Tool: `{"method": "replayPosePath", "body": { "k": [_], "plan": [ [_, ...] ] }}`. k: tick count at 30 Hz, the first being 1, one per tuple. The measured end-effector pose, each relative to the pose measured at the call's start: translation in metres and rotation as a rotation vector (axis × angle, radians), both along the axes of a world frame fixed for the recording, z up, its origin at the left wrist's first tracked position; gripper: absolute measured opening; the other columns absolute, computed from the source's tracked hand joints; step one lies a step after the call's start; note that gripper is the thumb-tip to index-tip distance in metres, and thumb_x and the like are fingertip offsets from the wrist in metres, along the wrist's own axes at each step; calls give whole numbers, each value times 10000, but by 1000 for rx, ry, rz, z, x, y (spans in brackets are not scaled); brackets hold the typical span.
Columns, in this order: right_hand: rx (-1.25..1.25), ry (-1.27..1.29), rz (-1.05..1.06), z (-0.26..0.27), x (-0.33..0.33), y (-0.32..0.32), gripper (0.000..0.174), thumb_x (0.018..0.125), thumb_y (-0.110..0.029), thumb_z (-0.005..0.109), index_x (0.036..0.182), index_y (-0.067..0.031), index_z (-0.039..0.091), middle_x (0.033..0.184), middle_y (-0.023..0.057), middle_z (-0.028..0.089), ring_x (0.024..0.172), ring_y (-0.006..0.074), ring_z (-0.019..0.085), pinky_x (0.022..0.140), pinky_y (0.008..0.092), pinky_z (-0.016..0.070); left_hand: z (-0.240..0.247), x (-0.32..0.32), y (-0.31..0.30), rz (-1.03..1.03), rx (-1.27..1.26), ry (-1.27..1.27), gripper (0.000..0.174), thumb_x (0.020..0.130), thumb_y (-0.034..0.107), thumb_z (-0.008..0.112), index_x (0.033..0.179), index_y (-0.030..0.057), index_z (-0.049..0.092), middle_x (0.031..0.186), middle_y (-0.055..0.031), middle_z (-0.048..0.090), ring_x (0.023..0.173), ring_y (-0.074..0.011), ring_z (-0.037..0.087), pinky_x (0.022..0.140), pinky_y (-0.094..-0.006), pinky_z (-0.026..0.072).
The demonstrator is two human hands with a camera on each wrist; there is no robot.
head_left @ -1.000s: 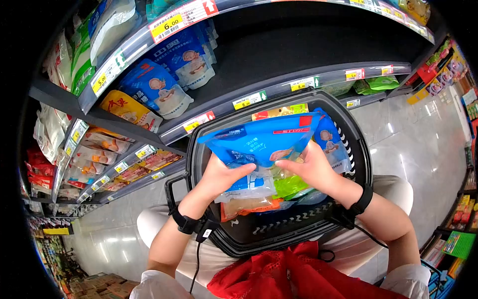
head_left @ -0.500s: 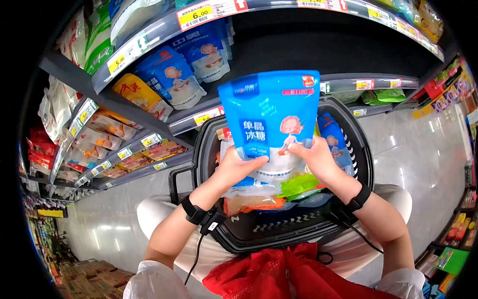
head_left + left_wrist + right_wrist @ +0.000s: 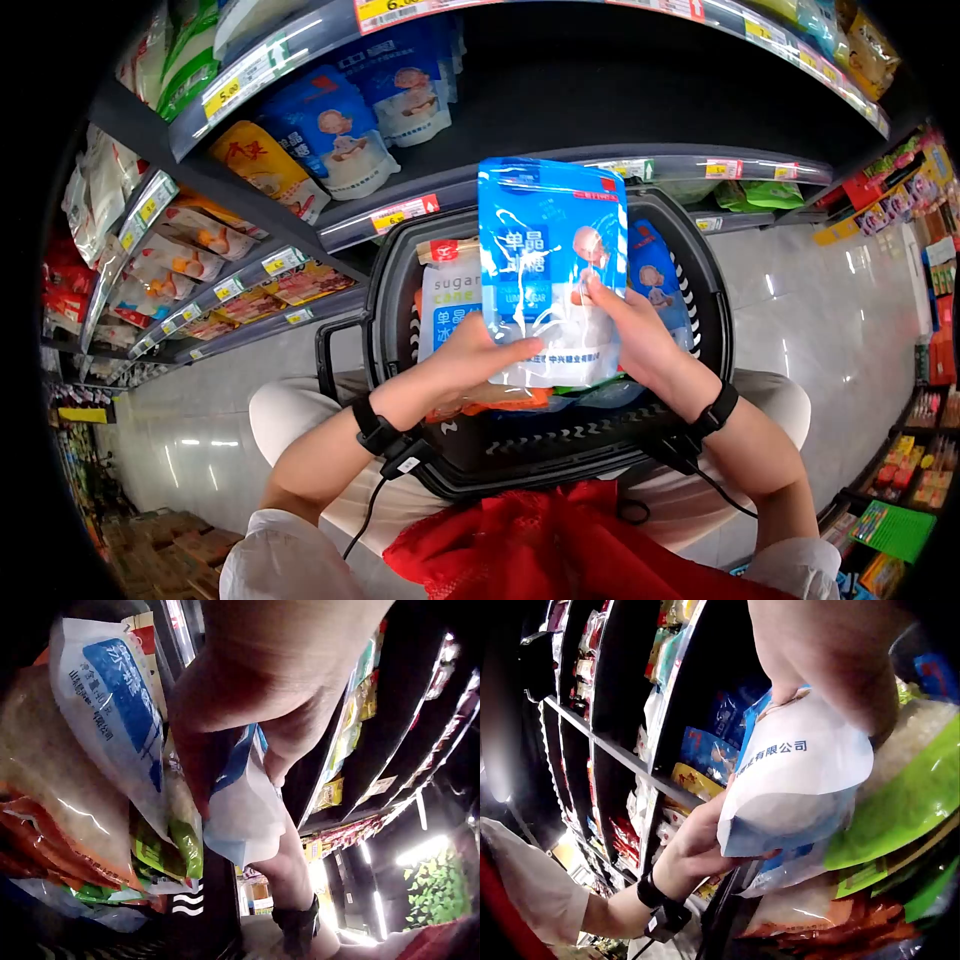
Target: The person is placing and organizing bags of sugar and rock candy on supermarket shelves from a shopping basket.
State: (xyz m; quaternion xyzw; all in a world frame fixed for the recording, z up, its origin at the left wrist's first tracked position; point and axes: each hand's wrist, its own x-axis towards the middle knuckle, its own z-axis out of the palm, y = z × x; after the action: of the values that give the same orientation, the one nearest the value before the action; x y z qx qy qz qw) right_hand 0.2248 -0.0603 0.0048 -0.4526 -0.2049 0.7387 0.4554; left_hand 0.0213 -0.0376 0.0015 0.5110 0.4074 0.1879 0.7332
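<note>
A blue and white pouch point(image 3: 555, 270) stands upright between both hands above a black basket point(image 3: 470, 478). The left hand point(image 3: 465, 358) grips its lower left side, thumb across the front; the right hand point(image 3: 640, 335) grips its right side with the thumb on the printed picture. The fingers behind the pouch are hidden in the head view. Its white base point(image 3: 247, 814) shows in the left wrist view, and the pouch point(image 3: 795, 776) fills the middle of the right wrist view. Inside the basket lie a white sugar cane bag point(image 3: 450, 290) and another blue pouch point(image 3: 655, 280).
Shelves with price labels point(image 3: 405, 213) curve behind the basket, bearing blue pouches point(image 3: 335, 135), a yellow pouch point(image 3: 268, 165) and other bags. The basket's handle point(image 3: 325, 360) sticks out at the left. Boxes point(image 3: 180, 550) stand at lower left, and more goods line the right edge.
The pouch was first tipped back, then raised upright facing the head camera; now it is slightly lower and turned, uncovering the sugar cane bag. Both hands have kept hold of it.
</note>
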Motion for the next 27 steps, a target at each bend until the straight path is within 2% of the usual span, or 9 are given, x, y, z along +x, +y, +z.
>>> {"method": "replayPosePath", "body": {
  "k": [3, 4, 10, 15, 17, 19, 22, 23, 27],
  "plan": [
    [107, -45, 56, 6, 0, 1, 328, 818, -189, 591, 1084, -17, 503, 1025, 81, 567, 917, 157, 552, 801, 296, 442, -2, -2, 3, 19, 41, -46, 339, 800, 131, 612, 1110, 30, 519, 1030, -55, 573, 924, -120, 529, 801, -271, 428],
    [85, -25, 57, 10, 1, 2, 348, 781, -127, 625, 1085, -11, 504, 1025, 79, 570, 942, 161, 543, 822, 294, 429, -2, -2, 4, 13, 37, -48, 339, 800, 131, 612, 1110, 30, 519, 1030, -55, 573, 924, -120, 529, 801, -271, 428],
    [141, -102, 52, 12, 1, 4, 362, 731, -58, 660, 1059, -4, 516, 995, 78, 587, 905, 149, 560, 812, 283, 436, 0, 0, 3, 17, -2, -57, 371, 797, 129, 618, 1136, 41, 495, 1054, -50, 562, 954, -125, 526, 822, -279, 425],
    [319, -220, 6, 29, 6, 9, 413, 699, -64, 673, 1063, -11, 484, 943, 65, 592, 846, 140, 574, 791, 281, 448, -4, -4, 26, 77, 261, -136, 426, 794, 108, 612, 1178, 50, 437, 1064, -76, 565, 980, -143, 532, 818, -286, 437],
    [486, -450, -69, 34, 13, 18, 414, 691, -65, 677, 1056, -18, 487, 935, 67, 594, 854, 147, 576, 788, 286, 451, 44, -12, 37, 83, 783, 312, 446, 751, 53, 601, 1173, 78, 457, 1090, -85, 552, 962, -169, 547, 831, -307, 434],
    [545, -458, -137, 35, 14, 35, 420, 674, -22, 676, 1055, -10, 499, 962, 79, 599, 839, 133, 583, 756, 275, 470, 63, -28, 64, 65, 1600, 768, 469, 718, 37, 585, 1167, 89, 460, 1132, -89, 524, 951, -222, 548, 814, -321, 443],
    [493, -344, -190, 44, 9, 65, 416, 666, -9, 673, 1046, -2, 503, 940, 97, 615, 835, 151, 594, 759, 285, 472, 70, -48, 110, 56, 1667, 986, 412, 735, 19, 530, 1140, 78, 480, 1235, -66, 438, 891, -247, 538, 763, -362, 448],
    [500, -348, -188, 46, 5, 78, 416, 666, -9, 673, 1046, -2, 503, 940, 97, 615, 835, 151, 594, 759, 285, 472, 63, -55, 123, 52, 1761, 1154, 416, 722, 8, 519, 1131, 78, 488, 1218, -60, 442, 876, -234, 533, 729, -359, 447],
    [623, -474, -132, 50, -24, 131, 430, 636, 24, 685, 1030, -1, 513, 922, 107, 621, 838, 161, 598, 763, 291, 470, 38, -69, 142, -6, 1907, 1390, 440, 684, 54, 525, 1119, 115, 508, 1139, -21, 473, 796, -170, 522, 675, -285, 425]
  ]
}}
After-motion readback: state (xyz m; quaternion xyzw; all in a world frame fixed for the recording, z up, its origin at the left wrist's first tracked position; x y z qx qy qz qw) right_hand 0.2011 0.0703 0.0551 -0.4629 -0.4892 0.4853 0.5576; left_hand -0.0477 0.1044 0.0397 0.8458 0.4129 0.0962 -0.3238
